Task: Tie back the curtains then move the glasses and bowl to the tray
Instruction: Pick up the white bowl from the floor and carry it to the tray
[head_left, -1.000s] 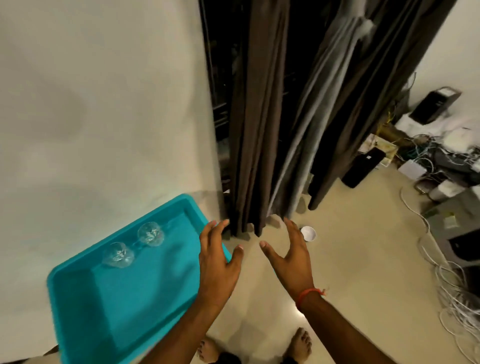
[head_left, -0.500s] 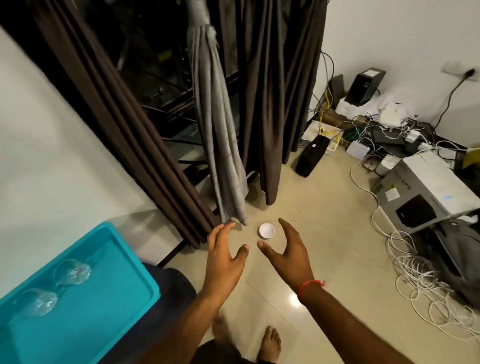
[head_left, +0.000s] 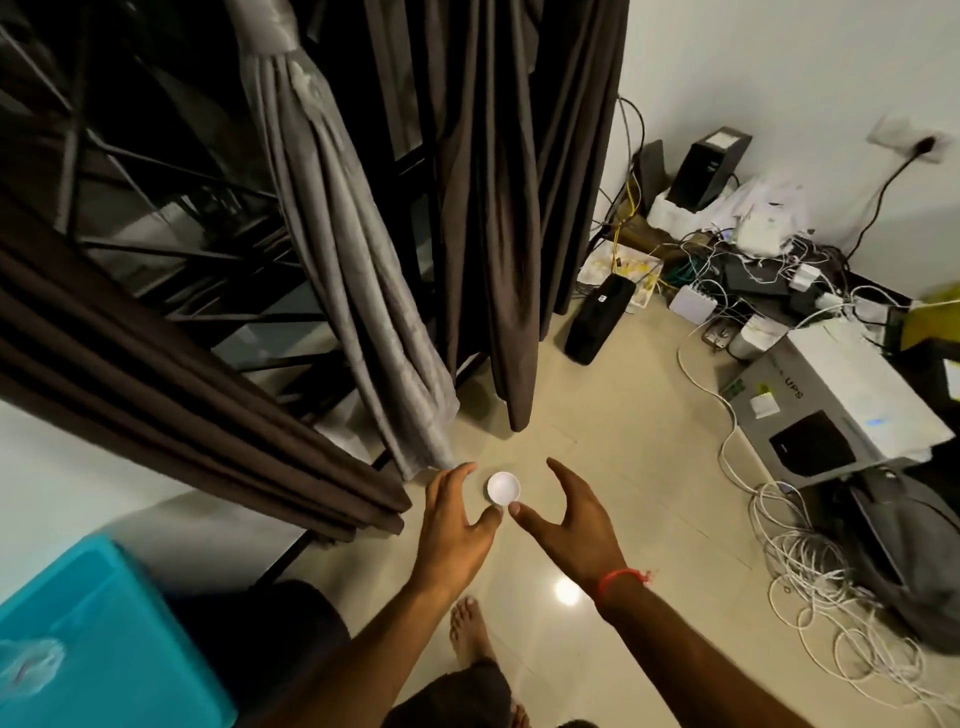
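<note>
Now that he has turned from the tray (head_left: 104, 639), both spread, empty hands (head_left: 457, 525) (head_left: 566, 519) close on the bowl (head_left: 503, 488), likely the last item.

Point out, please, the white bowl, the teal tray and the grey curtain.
white bowl (head_left: 503, 488), head view, centre of its inside.
teal tray (head_left: 119, 639), head view, bare floor.
grey curtain (head_left: 358, 270), head view, gathered folds.

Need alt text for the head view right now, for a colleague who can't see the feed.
Both hands, left hand and right hand, reach open toward a small white bowl on the floor. Gathered grey curtain hangs behind; the teal tray holds a glass at lower left.
</note>
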